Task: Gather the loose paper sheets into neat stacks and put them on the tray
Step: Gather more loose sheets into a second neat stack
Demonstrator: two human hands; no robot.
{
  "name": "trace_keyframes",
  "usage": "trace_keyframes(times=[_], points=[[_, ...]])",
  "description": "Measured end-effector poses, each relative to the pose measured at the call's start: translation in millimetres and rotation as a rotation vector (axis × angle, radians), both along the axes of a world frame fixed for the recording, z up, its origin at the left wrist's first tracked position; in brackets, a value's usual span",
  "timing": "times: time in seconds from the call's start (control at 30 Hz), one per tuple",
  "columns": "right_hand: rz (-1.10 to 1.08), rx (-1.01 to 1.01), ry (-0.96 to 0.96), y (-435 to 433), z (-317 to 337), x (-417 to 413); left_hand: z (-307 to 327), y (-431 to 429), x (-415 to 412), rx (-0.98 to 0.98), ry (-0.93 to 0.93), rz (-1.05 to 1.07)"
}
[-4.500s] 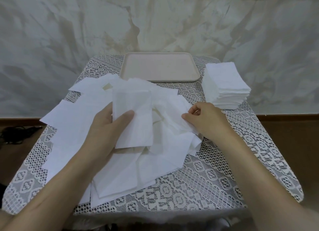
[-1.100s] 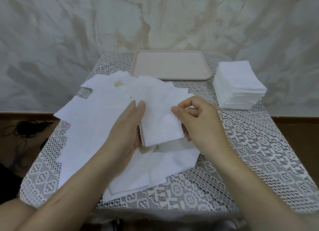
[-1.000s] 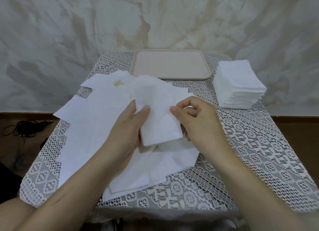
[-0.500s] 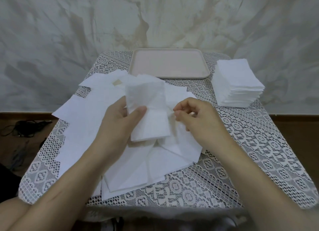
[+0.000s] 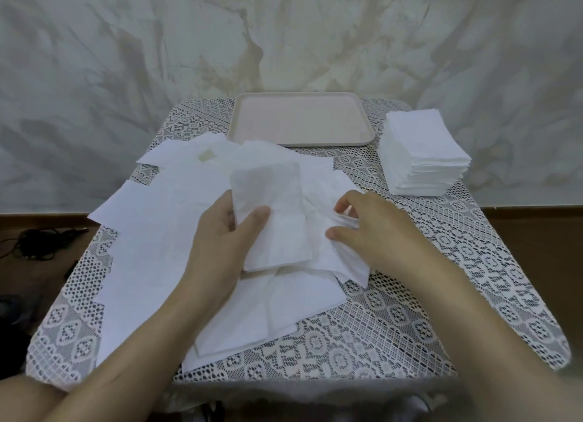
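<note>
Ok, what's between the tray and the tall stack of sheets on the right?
Only a bare strip of lace tablecloth separates the tray from the stack, as the head view shows.

- The table (image 5: 410,311) stands before the wall (image 5: 126,58).
- The tray (image 5: 303,143) lies at the table's far edge, in the middle.
- The neat stack (image 5: 422,150) sits just right of the tray, at the far right corner.
- The loose sheets (image 5: 151,232) overlap across the table's left and middle, near of the tray, their far edge just short of its rim.
- The left hand (image 5: 220,245) grips a small bundle (image 5: 277,213) above the middle of the loose sheets.
- The right hand (image 5: 375,229), just right of the bundle, pinches the right edge of the loose sheets.
- Cables (image 5: 41,241) lie on the floor left of the table.
</note>
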State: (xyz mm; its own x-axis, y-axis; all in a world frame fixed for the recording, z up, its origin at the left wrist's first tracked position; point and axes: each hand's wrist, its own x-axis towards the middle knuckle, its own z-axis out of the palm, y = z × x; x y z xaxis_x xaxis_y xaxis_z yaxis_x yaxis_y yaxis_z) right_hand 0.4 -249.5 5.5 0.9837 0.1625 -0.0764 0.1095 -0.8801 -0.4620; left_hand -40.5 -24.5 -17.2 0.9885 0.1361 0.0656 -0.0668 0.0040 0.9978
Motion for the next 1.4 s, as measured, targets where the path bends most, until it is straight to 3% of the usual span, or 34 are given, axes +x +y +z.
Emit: trace_keyframes(times=[0.33, 0.47, 0.6, 0.67, 0.73, 0.8, 0.87, 0.97, 1.2, 1.4], points=[[-0.006, 0.199, -0.273, -10.7, 10.1, -0.2, 2.2, 3.9, 8.2, -0.049, 0.032, 0.005], [0.022, 0.563, -0.313, -9.9, 19.0, -1.4, 9.5, 13.7, 4.5, -0.064, 0.000, 0.011], [-0.004, 0.936, -0.086, -12.0, 30.3, -4.8, 13.7, 23.0, 5.8, -0.064, -0.026, 0.057], [-0.021, 0.854, 0.032, -17.0, 26.6, -4.8, 12.4, 24.5, 5.8, -0.067, -0.024, 0.060], [-0.026, 0.621, 0.110, -20.1, 16.2, -5.3, 10.2, 23.8, 4.5, -0.080, -0.009, 0.058], [-0.036, 0.375, 0.084, -21.0, 4.8, -5.5, 9.1, 22.4, 3.1, -0.084, 0.007, 0.051], [-0.037, 0.263, 0.009, -18.1, 6.1, -8.0, 9.2, 22.9, 2.9, -0.076, 0.011, 0.044], [-0.016, 0.198, -0.046, -12.1, 15.9, -8.6, 11.2, 25.0, 3.8, -0.077, 0.011, 0.046], [0.032, 0.138, 0.075, -9.3, 14.4, -0.7, 16.8, 29.0, 4.9, -0.052, 0.014, 0.070], [0.115, 0.336, 0.171, -29.9, 19.5, -4.4, 19.4, 25.7, 2.7, -0.049, 0.023, 0.053]])
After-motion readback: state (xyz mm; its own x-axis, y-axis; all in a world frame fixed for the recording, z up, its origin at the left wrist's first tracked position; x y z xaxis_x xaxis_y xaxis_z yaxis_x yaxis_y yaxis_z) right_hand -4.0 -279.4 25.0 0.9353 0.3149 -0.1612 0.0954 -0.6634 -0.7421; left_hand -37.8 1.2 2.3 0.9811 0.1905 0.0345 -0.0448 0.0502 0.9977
